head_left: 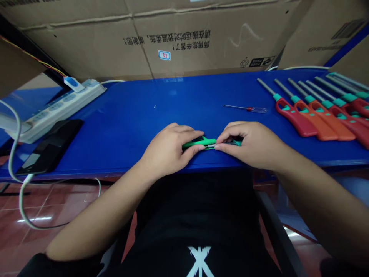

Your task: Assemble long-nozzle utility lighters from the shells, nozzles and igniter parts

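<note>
The person is wearing a black short-sleeved T-shirt (190, 207) with a white X print (200, 262) at six o'clock; black sleeves (57, 265) are showing at seven and five o'clock, leaving the forearms, left hand (167, 150) and right hand (249, 144) bare.

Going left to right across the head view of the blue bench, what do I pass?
White power strip → left hand → green plastic lighter part → right hand → row of red and orange utility lighters

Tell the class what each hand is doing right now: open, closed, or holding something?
Left hand: closed, holding a green plastic part.
Right hand: closed, pinching a small dark-and-teal part.
</note>
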`<state>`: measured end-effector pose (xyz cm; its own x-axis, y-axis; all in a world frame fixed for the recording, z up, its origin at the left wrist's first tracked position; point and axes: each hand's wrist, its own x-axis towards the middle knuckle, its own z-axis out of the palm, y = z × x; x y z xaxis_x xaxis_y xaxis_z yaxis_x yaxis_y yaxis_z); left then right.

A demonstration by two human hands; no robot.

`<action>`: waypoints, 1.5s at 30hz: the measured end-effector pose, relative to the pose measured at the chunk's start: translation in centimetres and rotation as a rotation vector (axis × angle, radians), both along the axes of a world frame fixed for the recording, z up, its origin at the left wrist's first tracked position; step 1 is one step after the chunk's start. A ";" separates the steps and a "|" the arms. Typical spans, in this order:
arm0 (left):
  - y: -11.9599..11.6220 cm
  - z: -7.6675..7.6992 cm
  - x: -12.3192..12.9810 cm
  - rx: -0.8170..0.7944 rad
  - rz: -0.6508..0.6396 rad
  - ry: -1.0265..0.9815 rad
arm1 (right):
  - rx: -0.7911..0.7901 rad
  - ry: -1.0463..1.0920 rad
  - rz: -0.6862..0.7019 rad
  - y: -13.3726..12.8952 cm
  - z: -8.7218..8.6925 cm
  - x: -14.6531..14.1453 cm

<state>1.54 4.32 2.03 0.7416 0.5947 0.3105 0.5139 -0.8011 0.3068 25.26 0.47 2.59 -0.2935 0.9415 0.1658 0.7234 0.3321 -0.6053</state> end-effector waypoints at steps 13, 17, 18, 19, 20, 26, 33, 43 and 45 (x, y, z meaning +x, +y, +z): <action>0.1 0.0 -0.1 -0.003 -0.006 0.024 | -0.115 -0.080 0.057 1.3 1.2 -0.4; 0.1 0.0 0.1 0.005 0.002 0.041 | -0.085 -0.112 0.093 1.5 1.2 -0.1; 0.0 0.0 0.1 0.011 0.005 0.037 | -0.074 -0.107 0.096 1.5 1.1 0.0; 0.0 0.0 0.2 0.020 0.009 0.033 | -0.057 -0.103 0.098 1.4 1.1 0.0; -0.1 0.0 0.3 0.032 0.016 0.031 | -0.033 -0.096 0.100 1.3 1.0 0.1; -0.3 -0.4 0.4 0.095 0.041 0.036 | 0.081 -0.027 0.081 0.7 -0.1 0.2; -0.5 -0.4 0.5 0.169 0.080 0.071 | 0.083 -0.056 0.066 1.0 -0.4 -0.1; 0.0 -0.3 0.3 0.105 0.082 0.014 | 0.128 -0.075 0.083 1.0 -0.5 -0.1; 0.0 -0.4 0.3 0.097 0.070 0.015 | 0.129 -0.067 0.082 1.1 -0.5 0.0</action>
